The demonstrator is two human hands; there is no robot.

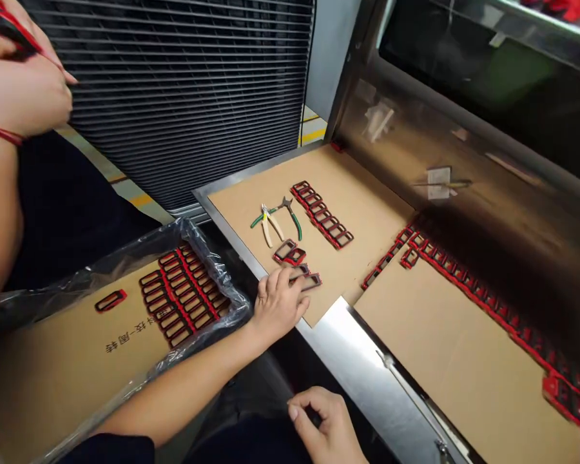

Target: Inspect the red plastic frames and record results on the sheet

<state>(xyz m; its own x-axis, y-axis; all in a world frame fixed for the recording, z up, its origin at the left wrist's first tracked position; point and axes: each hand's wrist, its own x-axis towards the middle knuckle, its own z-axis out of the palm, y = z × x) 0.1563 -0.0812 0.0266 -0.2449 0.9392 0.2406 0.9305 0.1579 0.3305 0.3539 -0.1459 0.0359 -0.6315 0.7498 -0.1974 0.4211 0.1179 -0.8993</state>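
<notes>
My left hand (pixel 279 304) reaches over the near edge of the cardboard-covered bench, its fingers curled over red-and-black plastic frames (pixel 312 281). How firmly it grips them is partly hidden by the fingers. Just beyond lie more frames (pixel 286 250), one with a small red-and-black piece (pixel 296 256) beside it. Low in the view, my right hand (pixel 325 425) is held before my body, thumb and forefinger curled together, with nothing visible in them. Two pairs of cutters, one cream-handled (pixel 272 227) and one green-handled (pixel 294 219), rest behind the frames.
A row of frames (pixel 321 214) lies farther back. More line the metal machine's wall (pixel 468 283) at right. At left, a plastic-lined box (pixel 48 348) holds cardboard and rows of frames (pixel 183 290). Another person's hand (pixel 29 90) holds a red-and-black part at upper left.
</notes>
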